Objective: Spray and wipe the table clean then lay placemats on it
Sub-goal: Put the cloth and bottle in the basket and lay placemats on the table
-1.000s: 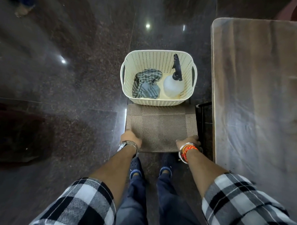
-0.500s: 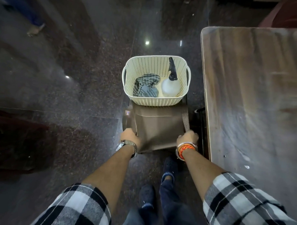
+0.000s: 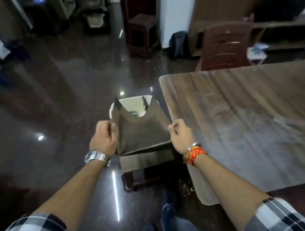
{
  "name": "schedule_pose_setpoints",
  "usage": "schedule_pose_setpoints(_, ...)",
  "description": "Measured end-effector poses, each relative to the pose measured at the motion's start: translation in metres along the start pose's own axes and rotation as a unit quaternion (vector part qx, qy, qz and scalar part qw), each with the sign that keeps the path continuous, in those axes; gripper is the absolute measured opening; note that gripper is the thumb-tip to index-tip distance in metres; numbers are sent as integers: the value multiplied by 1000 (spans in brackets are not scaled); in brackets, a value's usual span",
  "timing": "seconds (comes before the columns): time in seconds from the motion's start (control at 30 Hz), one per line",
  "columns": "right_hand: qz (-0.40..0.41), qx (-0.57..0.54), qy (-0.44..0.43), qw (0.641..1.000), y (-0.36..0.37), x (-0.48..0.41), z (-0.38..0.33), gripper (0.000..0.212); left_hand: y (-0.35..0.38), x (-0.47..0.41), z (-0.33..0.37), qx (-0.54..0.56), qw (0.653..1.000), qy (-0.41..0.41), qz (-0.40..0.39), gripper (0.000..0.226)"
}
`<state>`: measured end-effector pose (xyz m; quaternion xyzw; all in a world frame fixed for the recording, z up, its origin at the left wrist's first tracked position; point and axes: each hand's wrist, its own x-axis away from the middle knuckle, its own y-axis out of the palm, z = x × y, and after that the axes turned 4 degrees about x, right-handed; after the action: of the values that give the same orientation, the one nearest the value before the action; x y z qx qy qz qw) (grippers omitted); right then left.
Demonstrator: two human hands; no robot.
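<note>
Placemat laying underway: both hands' fingers clamped on it; next, swing right onto tabletop.

Lived-in home, dining area. Polished dark granite floor; long wood-grain worktop with dark brown plastic chair at its far end; matching brown plastic stool by white wall; backpack slumped beside it.

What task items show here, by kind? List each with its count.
Placemats: 2 (held placemat, lower placemat)
Basket: 1
Spray bottle: 1
Cloth: 1
Table: 1
Total: 6
</note>
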<state>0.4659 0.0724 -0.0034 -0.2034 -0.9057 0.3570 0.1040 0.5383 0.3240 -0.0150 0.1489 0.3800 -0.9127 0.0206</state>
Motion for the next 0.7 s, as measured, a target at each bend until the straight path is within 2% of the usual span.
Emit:
schedule_pose_setpoints(0.1, 77, -124, -4, 989, -49, 15, 4, 14, -3, -29, 42, 64, 996, -40, 42, 24)
schedule_pose_setpoints(0.2, 126, -235, 10, 964, -99, 31, 10, 21, 9, -49, 97, 101, 994, -19, 46, 22)
schedule_pose_setpoints(0.37, 131, -237, 69, 960, -150, 61, 56, 64, 54, -63, 190, 88, 995, 42, -24, 24)
schedule_pose_setpoints(0.43, 195, -261, 96, 941, -162, 70, 87, 64, 84, -61, 223, 51, 995, 56, -70, 24)
schedule_pose_setpoints(0.53, 299, -258, 122, 911, -180, 80, 123, 52, 129, -51, 268, 17, 990, 79, -117, 22)
schedule_pose_setpoints(0.7, 433, -233, 174, 853, -219, 69, 188, 47, 220, -45, 351, 91, 974, 173, -115, 19)
